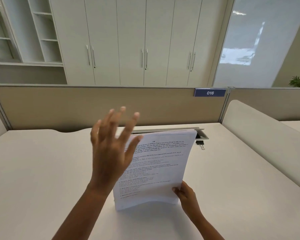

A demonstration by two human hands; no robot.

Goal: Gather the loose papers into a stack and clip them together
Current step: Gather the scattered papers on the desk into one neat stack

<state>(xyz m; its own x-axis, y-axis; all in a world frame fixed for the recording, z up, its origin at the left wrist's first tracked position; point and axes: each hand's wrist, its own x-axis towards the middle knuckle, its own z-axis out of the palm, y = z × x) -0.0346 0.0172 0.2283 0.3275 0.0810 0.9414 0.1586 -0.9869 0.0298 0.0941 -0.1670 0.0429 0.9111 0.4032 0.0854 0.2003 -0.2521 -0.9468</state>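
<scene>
On the left, the left hand point(111, 149) is raised in front of the left edge of the papers. Its fingers point(128, 130) are straight and spread apart, and they hold nothing. The hand is a little blurred, so I cannot tell if it touches the sheets or only hangs near them.

In the middle, the paper stack point(156, 167) stands nearly upright on the white surface point(42, 170), with the printed side toward the person. Its lower edge is at the surface or just above it; which one, I cannot say. The sheets are already together as one bundle. At the top right corner the edges are fanned a little, so in my judgement the stack is not fully squared.

To the right, the right hand point(187, 196) pinches the lower right corner of the stack, with the thumb on the front page and the other fingers behind it. This hand alone carries the papers.

Further right and behind the stack, a black binder clip point(200, 143) lies on the surface, just beside the cable slot point(202, 134). It is apart from both hands and from the papers.

So I judge that the gathering is nearly finished. What is left is to even out the edges, to fetch the clip and to put it on the stack. No clip is on the papers yet.
</scene>
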